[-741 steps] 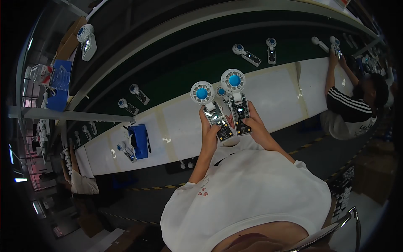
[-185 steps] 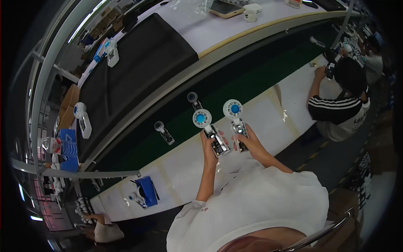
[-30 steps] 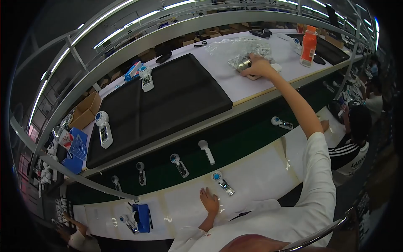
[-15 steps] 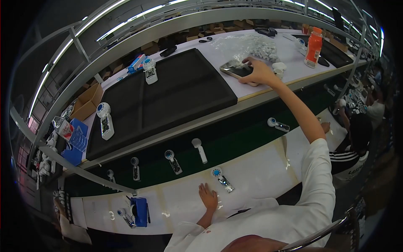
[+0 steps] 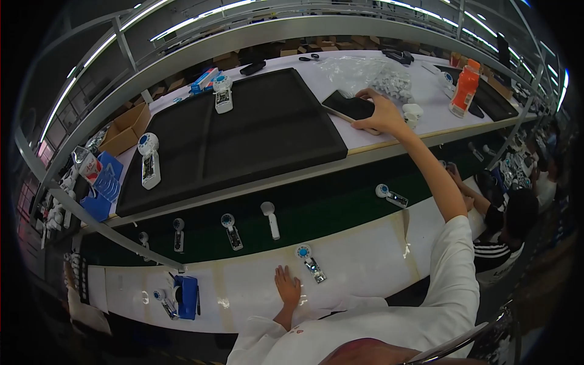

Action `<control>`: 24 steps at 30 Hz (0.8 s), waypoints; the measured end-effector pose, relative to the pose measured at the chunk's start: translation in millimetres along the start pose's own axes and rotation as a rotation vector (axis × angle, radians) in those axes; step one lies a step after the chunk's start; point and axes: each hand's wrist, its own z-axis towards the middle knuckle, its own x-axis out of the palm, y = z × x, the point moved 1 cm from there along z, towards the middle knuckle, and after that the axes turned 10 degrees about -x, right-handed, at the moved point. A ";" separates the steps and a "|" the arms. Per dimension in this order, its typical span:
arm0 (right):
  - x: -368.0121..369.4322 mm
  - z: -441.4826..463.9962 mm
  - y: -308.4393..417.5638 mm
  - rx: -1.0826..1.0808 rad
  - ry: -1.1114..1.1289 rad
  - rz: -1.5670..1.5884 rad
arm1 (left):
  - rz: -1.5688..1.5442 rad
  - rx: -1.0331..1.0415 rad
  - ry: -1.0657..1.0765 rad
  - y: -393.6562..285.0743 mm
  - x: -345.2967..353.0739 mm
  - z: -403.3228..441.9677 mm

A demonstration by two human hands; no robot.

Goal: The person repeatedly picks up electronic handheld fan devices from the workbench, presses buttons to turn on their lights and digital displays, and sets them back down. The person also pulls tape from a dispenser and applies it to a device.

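Observation:
My right hand (image 5: 383, 115) grips the right end of a dark-screened phone (image 5: 350, 106) on the upper white shelf. Its thumb is on the near edge and its fingers are at the far edge. My left hand (image 5: 288, 287) lies on the white work surface (image 5: 243, 286), fingers spread, holding nothing. Just right of it rests a small fan (image 5: 310, 264) with a blue centre and an exposed circuit board. A white earphone case (image 5: 412, 112) sits right of my right hand, and a clear plastic bag of white parts (image 5: 389, 84) lies behind it.
Several fans lie on the green belt (image 5: 316, 225). Two more rest on a black mat (image 5: 267, 128). An orange bottle (image 5: 465, 89) stands at the right of the shelf. A blue bin (image 5: 187, 297) is at the left of the work surface. Co-workers sit at both sides.
Both fans have left my hands since the earlier views. My right hand has reached up to the shelf and its phone now lies lower, screen visible. Belt fans have shifted left.

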 end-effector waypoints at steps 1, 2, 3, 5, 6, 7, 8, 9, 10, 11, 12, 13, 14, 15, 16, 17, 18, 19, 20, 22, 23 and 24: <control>-1.3 0.0 1.3 -0.013 0.002 -0.009 | -0.001 0.002 0.001 0.1 -0.1 -0.3; -2.1 -0.2 3.1 -0.010 0.008 0.006 | -0.005 0.003 0.001 -0.4 0.5 -0.5; -3.2 0.4 4.3 -0.009 0.013 0.022 | -0.020 -0.003 -0.009 0.0 1.2 0.2; -5.4 1.8 5.7 -0.017 0.056 0.019 | 0.006 -0.002 -0.006 1.9 2.6 -0.7; -6.1 1.0 6.4 -0.028 0.048 0.012 | -0.005 -0.010 -0.015 1.6 3.4 -1.0; -6.4 0.7 7.4 -0.038 0.039 0.006 | -0.011 -0.006 -0.019 1.4 3.3 -0.9; -5.6 0.7 7.7 -0.034 0.030 0.004 | -0.013 -0.001 -0.022 0.8 2.8 -0.2; -6.4 -0.1 9.5 -0.043 0.030 0.004 | -0.016 -0.005 -0.028 -0.2 2.0 -0.2; -7.6 -0.9 11.6 -0.046 0.032 0.002 | -0.017 -0.012 -0.022 -1.2 1.2 -0.1; -8.0 -0.6 12.1 -0.045 0.033 0.003 | -0.015 -0.018 -0.013 -1.8 0.4 0.0; -7.4 0.3 11.0 -0.048 0.034 0.007 | -0.012 -0.021 -0.015 -2.7 0.0 0.2; -6.8 0.3 9.5 -0.059 0.031 -0.008 | -0.005 -0.024 -0.015 -3.9 -0.2 0.3; -6.2 -0.1 8.3 -0.069 0.028 -0.024 | 0.001 -0.027 -0.014 -4.8 -0.7 0.0; -5.7 -0.4 7.9 -0.068 0.032 -0.019 | 0.004 -0.031 -0.012 -5.0 -0.9 -0.6; -5.7 -0.4 8.6 -0.064 0.043 -0.041 | 0.015 -0.038 -0.008 -4.5 -0.9 -1.0; -6.0 -0.1 8.5 -0.062 0.055 -0.064 | 0.025 -0.046 -0.006 -4.4 0.0 -0.5; -6.3 0.1 7.8 -0.065 0.062 -0.060 | 0.025 -0.053 -0.005 -4.2 1.1 0.2; -6.3 -0.1 7.5 -0.073 0.054 -0.051 | 0.027 -0.046 -0.020 -3.5 2.0 0.5; -6.0 -0.2 7.0 -0.082 0.050 -0.042 | 0.029 -0.042 -0.035 -3.4 2.9 -0.2; -4.0 0.9 4.5 -0.075 0.081 -0.009 | 0.021 -0.060 -0.034 -5.4 2.2 0.2; -1.5 0.2 3.3 -0.059 0.101 0.020 | 0.016 -0.063 -0.032 -6.0 1.1 -0.5; 0.3 -0.2 2.7 -0.062 0.129 0.032 | 0.021 -0.060 -0.036 -5.6 1.3 -0.7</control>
